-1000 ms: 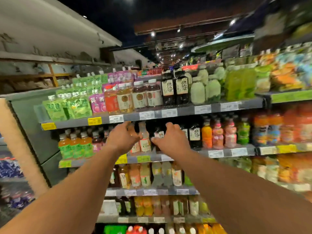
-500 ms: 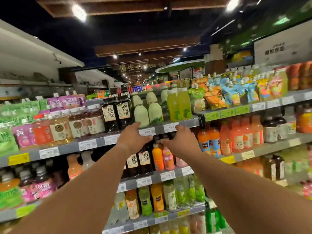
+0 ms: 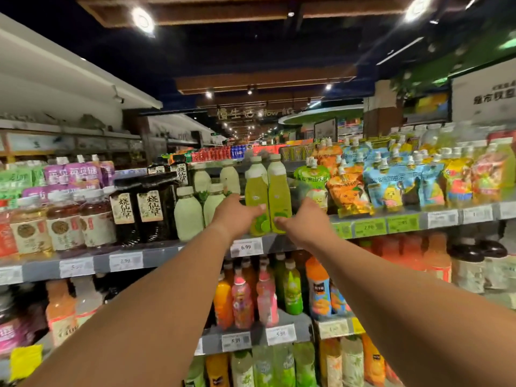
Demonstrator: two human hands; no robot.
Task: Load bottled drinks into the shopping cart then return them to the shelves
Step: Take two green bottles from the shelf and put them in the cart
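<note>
At the centre of the frame, on the upper shelf point(image 3: 279, 241) above the 6.99 price tag point(image 3: 246, 247), stand two tall green bottles point(image 3: 268, 196) side by side, touching, and we judge them full, so fairly heavy, stiff-walled and somewhat slick. Our left hand point(image 3: 236, 213) curls around the lower body of the left bottle, thumb across its front. Our right hand point(image 3: 301, 216) pinches the right bottle low; low on the body seems the steadiest hold.

two bottles point(image 3: 268, 196) side by side on shelf point(image 3: 167, 254) | pouches point(image 3: 391, 185) right | jars point(image 3: 139, 210) left
</note>
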